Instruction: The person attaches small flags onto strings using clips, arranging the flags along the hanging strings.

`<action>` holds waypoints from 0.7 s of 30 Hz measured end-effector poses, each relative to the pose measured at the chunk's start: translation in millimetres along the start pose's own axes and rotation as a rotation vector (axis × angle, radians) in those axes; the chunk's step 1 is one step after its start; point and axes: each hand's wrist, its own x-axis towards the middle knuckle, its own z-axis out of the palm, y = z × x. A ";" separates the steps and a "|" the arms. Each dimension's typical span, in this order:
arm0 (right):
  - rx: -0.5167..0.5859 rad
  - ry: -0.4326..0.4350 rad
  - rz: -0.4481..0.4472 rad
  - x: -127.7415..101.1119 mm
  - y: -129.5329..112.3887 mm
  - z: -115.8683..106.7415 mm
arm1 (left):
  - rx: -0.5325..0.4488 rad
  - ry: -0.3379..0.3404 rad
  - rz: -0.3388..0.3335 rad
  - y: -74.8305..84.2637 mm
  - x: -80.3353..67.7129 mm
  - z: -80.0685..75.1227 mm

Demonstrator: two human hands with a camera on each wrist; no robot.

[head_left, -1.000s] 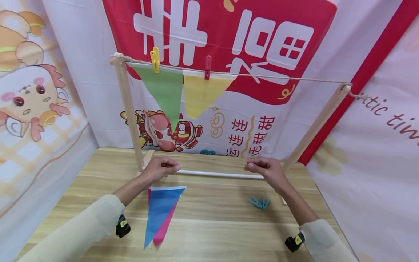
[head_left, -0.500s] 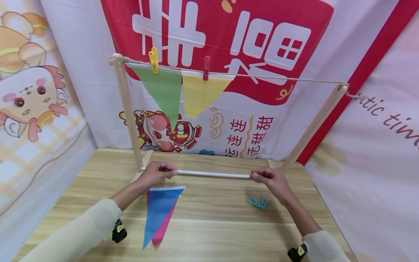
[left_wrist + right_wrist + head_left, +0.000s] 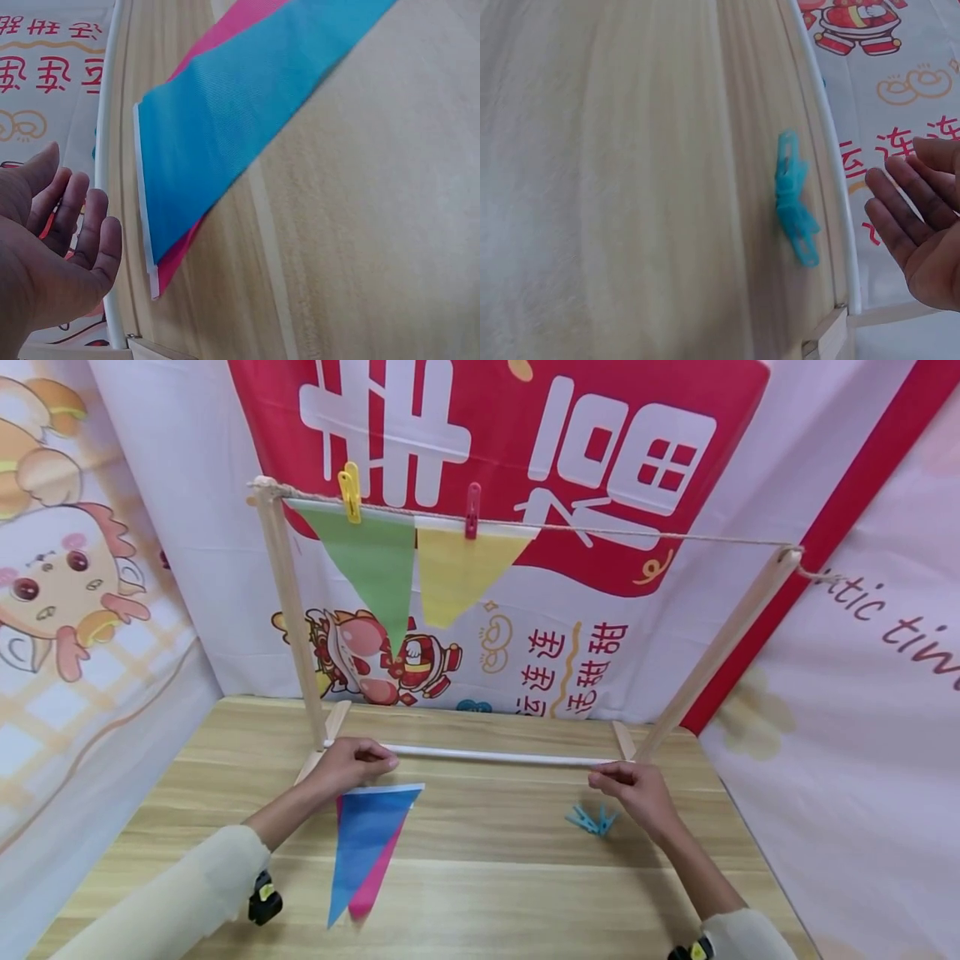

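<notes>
Printed cloth [image 3: 225,527] is hanging behind a wood-grain tabletop [image 3: 480,902] that is filling the lower part of the head view. Left of centre on this surface, the left hand [image 3: 352,766] is gripping nothing: in its wrist view the fingers are curving loosely with the palm showing. Right of centre, the right hand [image 3: 637,785] is likewise gripping nothing, its fingers relaxing apart. Both hands are hovering by the white rod [image 3: 495,756], which is running low between 2 wooden posts; whether they are touching it, I cannot tell.

Just below the left hand, the blue pennant [image 3: 372,835] is lying on the table, partly covering the pink pennant [image 3: 365,902], whose edges are peeking out. Near the right hand, teal clips [image 3: 592,820], apparently 2, are resting close together.

Farther out, the left post [image 3: 288,610] and the right post [image 3: 720,652] are holding up a string [image 3: 675,537] across the upper frame. At upper left, a yellow clip [image 3: 349,493] is pinning the green pennant [image 3: 375,560]; near top centre, a red clip [image 3: 472,512] is pinning the yellow pennant [image 3: 468,564].

Judging by this, the work is standing about halfway: 2 pennants are already hanging, while the blue and pink ones are apparently awaiting the teal clips and the bare right stretch of string.
</notes>
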 end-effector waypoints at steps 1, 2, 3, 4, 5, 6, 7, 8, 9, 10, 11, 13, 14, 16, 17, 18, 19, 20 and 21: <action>-0.031 0.006 0.000 -0.7 2.4 0.5 | 0.003 -0.001 0.000 -1.7 -0.4 -0.1; -0.061 0.007 -0.004 -1.4 4.9 1.2 | 0.006 -0.002 -0.001 -3.3 -0.7 -0.3; -0.090 0.007 -0.006 -2.2 7.4 2.1 | 0.011 -0.004 0.000 -4.8 -1.0 -0.7; -0.108 -0.002 -0.011 -3.0 9.9 2.9 | 0.016 -0.005 -0.002 -6.3 -1.2 -1.0; -0.120 -0.010 -0.012 -3.6 12.2 3.9 | 0.023 -0.007 -0.003 -7.9 -1.4 -1.2; -0.127 -0.020 -0.016 -4.2 14.4 4.9 | 0.031 -0.009 -0.002 -9.4 -1.5 -1.6; -0.133 -0.031 -0.019 -4.5 16.4 6.0 | 0.038 -0.009 -0.002 -10.5 -1.5 -1.7; -0.139 -0.043 -0.023 -4.9 18.1 7.1 | 0.044 -0.011 0.000 -11.7 -1.5 -2.1; -0.148 -0.053 -0.026 -5.2 19.6 8.2 | 0.053 -0.013 0.008 -12.9 -1.6 -2.6; -0.157 -0.061 -0.027 -5.3 20.9 9.3 | 0.059 -0.012 0.009 -13.9 -1.7 -2.6; -0.174 -0.068 -0.028 -5.3 22.0 10.5 | 0.064 -0.011 0.013 -14.6 -2.1 -3.1; -0.206 -0.079 -0.031 -5.2 23.5 12.5 | 0.074 -0.013 0.016 -16.1 -2.5 -3.6; -0.221 -0.081 -0.030 -5.2 24.1 13.3 | 0.079 -0.015 0.019 -16.8 -2.6 -3.8; -0.246 -0.089 -0.029 -5.3 24.3 14.3 | 0.087 -0.018 0.017 -17.9 -2.8 -3.9; -0.256 -0.094 -0.033 -5.5 24.1 14.6 | 0.092 -0.021 0.020 -18.3 -3.0 -4.0; -0.265 -0.094 -0.037 -5.9 23.9 15.1 | 0.099 -0.025 0.026 -19.2 -3.1 -3.9; -0.275 -0.094 -0.045 -6.1 23.9 15.6 | 0.101 -0.028 0.028 -19.8 -3.6 -3.6; -0.289 -0.099 -0.055 -6.3 24.2 16.2 | 0.105 -0.032 0.029 -20.5 -3.9 -3.5; -0.303 -0.102 -0.063 -6.5 24.4 16.9 | 0.109 -0.034 0.029 -21.1 -4.3 -3.4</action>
